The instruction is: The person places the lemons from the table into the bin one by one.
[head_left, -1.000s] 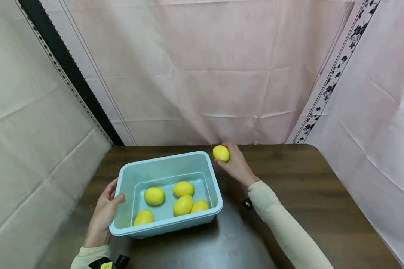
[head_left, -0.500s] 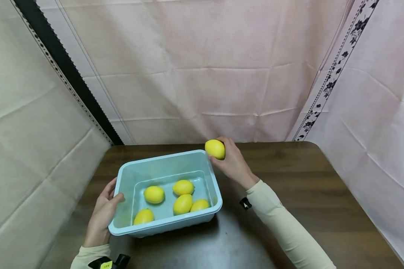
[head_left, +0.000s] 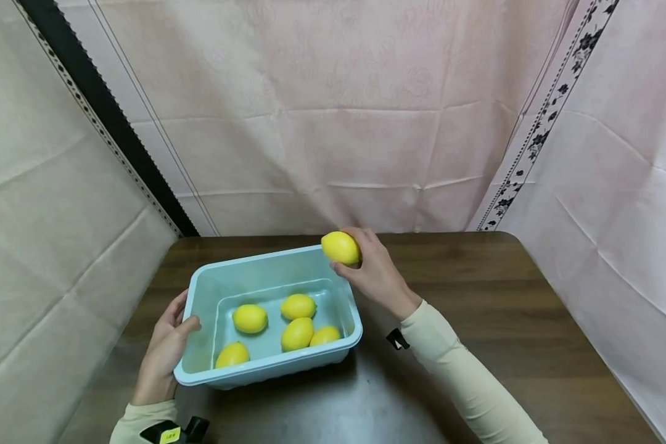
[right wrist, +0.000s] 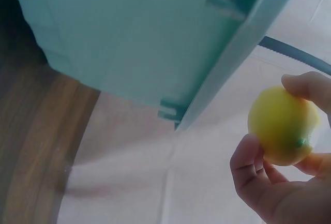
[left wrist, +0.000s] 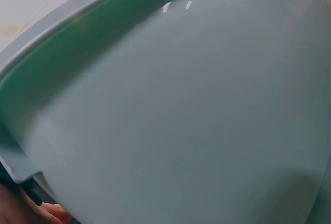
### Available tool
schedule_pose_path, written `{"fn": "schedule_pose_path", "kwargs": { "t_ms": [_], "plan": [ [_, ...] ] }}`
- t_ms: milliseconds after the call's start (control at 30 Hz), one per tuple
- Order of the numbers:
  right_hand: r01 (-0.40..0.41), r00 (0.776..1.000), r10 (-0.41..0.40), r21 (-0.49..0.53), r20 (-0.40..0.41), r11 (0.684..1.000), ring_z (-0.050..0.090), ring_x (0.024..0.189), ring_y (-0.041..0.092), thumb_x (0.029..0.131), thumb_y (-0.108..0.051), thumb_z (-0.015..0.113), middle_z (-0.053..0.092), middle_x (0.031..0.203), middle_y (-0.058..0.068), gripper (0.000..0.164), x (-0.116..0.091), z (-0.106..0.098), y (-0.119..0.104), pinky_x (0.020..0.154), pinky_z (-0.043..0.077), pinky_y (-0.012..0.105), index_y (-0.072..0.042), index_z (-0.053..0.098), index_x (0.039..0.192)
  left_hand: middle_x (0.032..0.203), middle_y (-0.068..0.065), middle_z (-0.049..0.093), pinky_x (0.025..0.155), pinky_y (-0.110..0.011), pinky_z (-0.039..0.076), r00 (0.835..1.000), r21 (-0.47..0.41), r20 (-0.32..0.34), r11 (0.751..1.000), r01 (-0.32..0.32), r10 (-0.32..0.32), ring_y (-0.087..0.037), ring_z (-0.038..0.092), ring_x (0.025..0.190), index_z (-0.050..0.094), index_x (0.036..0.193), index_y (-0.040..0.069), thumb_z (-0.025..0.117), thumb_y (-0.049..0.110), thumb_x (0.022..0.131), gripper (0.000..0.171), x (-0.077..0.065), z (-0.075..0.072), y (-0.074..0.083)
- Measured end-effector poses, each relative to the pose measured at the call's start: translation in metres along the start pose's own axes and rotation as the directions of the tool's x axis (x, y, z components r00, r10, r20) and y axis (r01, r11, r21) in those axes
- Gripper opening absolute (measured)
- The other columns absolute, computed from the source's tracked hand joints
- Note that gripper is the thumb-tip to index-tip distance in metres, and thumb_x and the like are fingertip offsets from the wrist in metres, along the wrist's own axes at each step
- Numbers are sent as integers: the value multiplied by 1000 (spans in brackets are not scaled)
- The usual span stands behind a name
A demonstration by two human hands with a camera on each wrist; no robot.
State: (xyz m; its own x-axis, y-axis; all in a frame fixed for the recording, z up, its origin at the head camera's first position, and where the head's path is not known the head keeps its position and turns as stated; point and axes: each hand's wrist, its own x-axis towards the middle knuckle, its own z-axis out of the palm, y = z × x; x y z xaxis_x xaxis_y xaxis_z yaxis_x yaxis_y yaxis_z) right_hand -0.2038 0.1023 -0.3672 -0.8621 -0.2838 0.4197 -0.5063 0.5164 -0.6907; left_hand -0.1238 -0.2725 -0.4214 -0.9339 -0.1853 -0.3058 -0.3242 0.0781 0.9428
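Note:
A light blue plastic tub [head_left: 272, 366] sits slightly turned on the table, with several yellow lemons [head_left: 250, 319] lying on its floor. My left hand [head_left: 165, 351] grips the tub's left end, thumb over the rim and fingers behind the outer wall. In the left wrist view the tub's outer wall [left wrist: 181, 110] fills nearly everything. My right hand [head_left: 374, 271] pinches another lemon [head_left: 340, 248] between thumb and fingers, over the tub's back right corner. The right wrist view shows that lemon [right wrist: 283, 125] held in the fingertips, above and beside the tub's rim [right wrist: 238, 53].
The brown wooden table [head_left: 477, 320] extends to the right of the tub. Pale cloth curtains [head_left: 322, 123] hang behind it and on both sides, close to its edges. A black strip [head_left: 122, 135] runs down the left curtain.
My right hand has carried its lemon leftward and slightly up, from beside the tub to over its back right corner. My left hand keeps its hold on the tub.

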Motion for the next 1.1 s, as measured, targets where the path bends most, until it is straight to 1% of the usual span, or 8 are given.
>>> {"fn": "schedule_pose_path", "kwargs": {
  "t_ms": [100, 200, 333, 567, 700, 900, 1100],
  "plan": [
    [0, 1000, -1, 13, 21, 1000, 57, 99, 29, 90, -16, 86, 56, 123, 14, 63, -3, 1, -3, 84, 57, 45, -7, 56, 145, 171, -9, 23, 85, -21, 48, 1000, 1, -5, 1000, -2, 2, -23, 36, 135, 10, 171, 23, 43, 0, 99, 82, -1, 1, 0],
    [3, 999, -3, 11, 42, 1000, 58, 100, 28, 90, -16, 86, 56, 125, 12, 63, -6, 4, -6, 86, 58, 43, -7, 57, 145, 171, -9, 22, 85, -22, 48, 1000, 5, 1, 1000, 3, -3, -23, 36, 135, 9, 171, 23, 43, 1, 101, 82, -2, 0, -2],
    [20, 997, -19, -11, 70, 1000, 60, 104, 26, 89, -15, 86, 56, 128, 11, 63, -12, 8, -10, 92, 58, 40, -4, 56, 144, 172, -9, 21, 85, -21, 47, 1000, 11, 9, 1000, 9, -9, -24, 35, 137, 8, 171, 23, 44, 1, 101, 82, -3, -1, -5],
    [40, 993, -40, 2, 108, 999, 60, 104, 23, 88, -13, 87, 57, 126, 9, 65, -14, 12, -15, 93, 58, 38, -5, 55, 144, 172, -11, 22, 84, -21, 47, 1000, 24, -2, 1000, -21, 21, -26, 35, 137, 9, 171, 21, 44, 1, 100, 82, -2, 0, -2],
    [38, 990, -38, 0, 137, 999, 59, 102, 21, 87, -16, 88, 57, 125, 7, 66, -14, 17, -17, 92, 58, 36, -6, 56, 144, 172, -11, 21, 85, -20, 46, 1000, 28, -7, 999, -19, 19, -26, 34, 138, 8, 171, 21, 44, 1, 100, 82, -2, -2, 0],
    [32, 981, -27, -22, 192, 999, 56, 105, 20, 87, -21, 89, 57, 126, 6, 66, -16, 25, -17, 92, 57, 35, -8, 56, 143, 174, -9, 20, 86, -19, 46, 1000, 19, -8, 1000, -9, 9, -25, 33, 140, 8, 171, 22, 46, 0, 100, 84, -3, -3, 1],
    [15, 983, -8, -38, 184, 999, 56, 108, 21, 86, -20, 91, 58, 128, 5, 67, -20, 25, -15, 94, 58, 37, -9, 57, 143, 172, -9, 23, 87, -19, 46, 999, 15, -4, 999, -37, 37, -25, 34, 139, 12, 171, 20, 46, 1, 101, 80, -4, -1, 0]
  ]
}}
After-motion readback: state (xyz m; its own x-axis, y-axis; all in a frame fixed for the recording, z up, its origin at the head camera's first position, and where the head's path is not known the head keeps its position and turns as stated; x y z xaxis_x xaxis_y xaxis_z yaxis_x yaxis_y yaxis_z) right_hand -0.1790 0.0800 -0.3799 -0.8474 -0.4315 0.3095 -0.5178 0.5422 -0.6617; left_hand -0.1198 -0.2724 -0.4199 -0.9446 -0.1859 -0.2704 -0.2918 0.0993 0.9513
